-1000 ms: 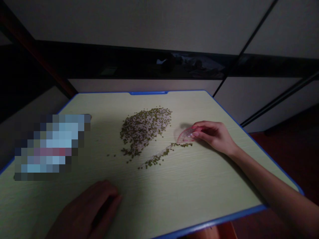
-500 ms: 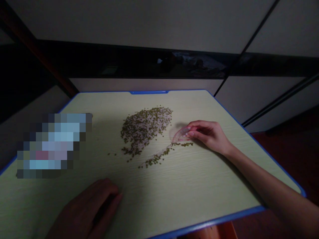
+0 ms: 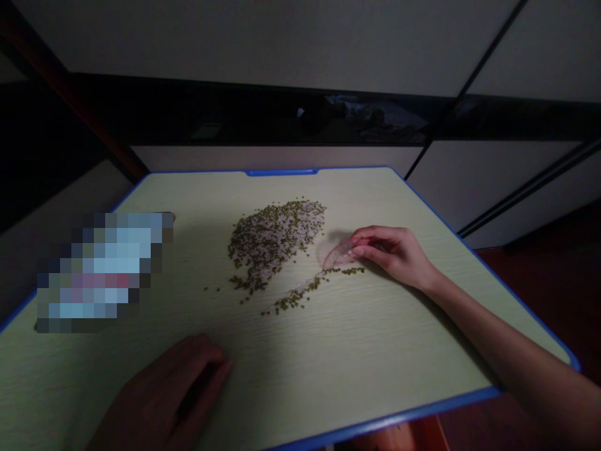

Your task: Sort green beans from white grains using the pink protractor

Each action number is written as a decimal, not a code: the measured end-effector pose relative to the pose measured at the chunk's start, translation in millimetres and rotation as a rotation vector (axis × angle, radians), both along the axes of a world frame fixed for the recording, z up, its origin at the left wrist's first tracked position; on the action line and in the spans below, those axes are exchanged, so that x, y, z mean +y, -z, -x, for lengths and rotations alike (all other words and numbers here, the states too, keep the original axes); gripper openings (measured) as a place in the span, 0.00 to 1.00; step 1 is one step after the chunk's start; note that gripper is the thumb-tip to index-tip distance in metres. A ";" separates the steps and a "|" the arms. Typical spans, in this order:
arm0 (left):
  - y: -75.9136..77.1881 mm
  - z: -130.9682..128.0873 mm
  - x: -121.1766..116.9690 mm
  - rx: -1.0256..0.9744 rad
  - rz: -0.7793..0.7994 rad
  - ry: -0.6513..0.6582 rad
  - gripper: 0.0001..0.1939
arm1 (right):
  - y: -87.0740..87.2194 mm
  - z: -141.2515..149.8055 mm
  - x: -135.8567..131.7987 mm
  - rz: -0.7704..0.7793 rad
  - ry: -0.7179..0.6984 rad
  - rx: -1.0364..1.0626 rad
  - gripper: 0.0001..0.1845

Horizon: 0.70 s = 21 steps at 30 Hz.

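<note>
My right hand [image 3: 392,254] is closed in a pinch on a clear protractor [image 3: 339,255] with pink-red edges, held tilted low over the table. Just below its edge runs a thin line of mung beans [image 3: 298,296] mixed with a few pale grains. To the left of the protractor lies a larger pile of mung beans and white rice grains [image 3: 277,238]. My left hand [image 3: 164,391] rests on the near left of the table, fingers curled in and the thumb tip close to the index finger. Nothing shows in it, and it is apart from the beans.
A phone-like device with a blurred-out screen [image 3: 106,269] lies at the left of the pale table [image 3: 375,351], which has a blue rim. Cabinet panels [image 3: 263,47] stand right behind the table. An orange-red object [image 3: 413,435] shows under the front edge.
My right hand and the protractor have moved slightly left along the thin bean line, mostly in the first half second. My left hand has stayed in place.
</note>
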State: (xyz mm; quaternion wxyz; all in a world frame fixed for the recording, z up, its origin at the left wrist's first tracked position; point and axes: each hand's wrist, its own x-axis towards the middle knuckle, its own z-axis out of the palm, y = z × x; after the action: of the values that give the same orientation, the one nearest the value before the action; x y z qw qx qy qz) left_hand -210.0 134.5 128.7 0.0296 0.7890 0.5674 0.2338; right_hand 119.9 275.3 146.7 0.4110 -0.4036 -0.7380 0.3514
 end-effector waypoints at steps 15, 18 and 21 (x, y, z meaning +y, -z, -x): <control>1.5 -1.7 1.0 0.008 -0.049 0.049 0.14 | -2.1 -5.0 -2.4 -0.033 -0.048 -0.014 0.07; -0.7 -2.4 0.3 0.002 -0.038 0.059 0.14 | -2.9 -4.0 -2.7 -0.032 -0.043 -0.028 0.07; -2.5 -1.7 -1.0 0.000 0.004 0.038 0.14 | -4.4 -2.9 -3.2 -0.017 -0.037 -0.041 0.07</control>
State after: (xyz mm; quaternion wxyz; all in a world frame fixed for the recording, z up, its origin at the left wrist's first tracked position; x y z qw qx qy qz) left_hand -208.3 133.5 131.2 0.0355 0.7995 0.5528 0.2323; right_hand 122.8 272.1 151.0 0.3925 -0.3933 -0.7568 0.3441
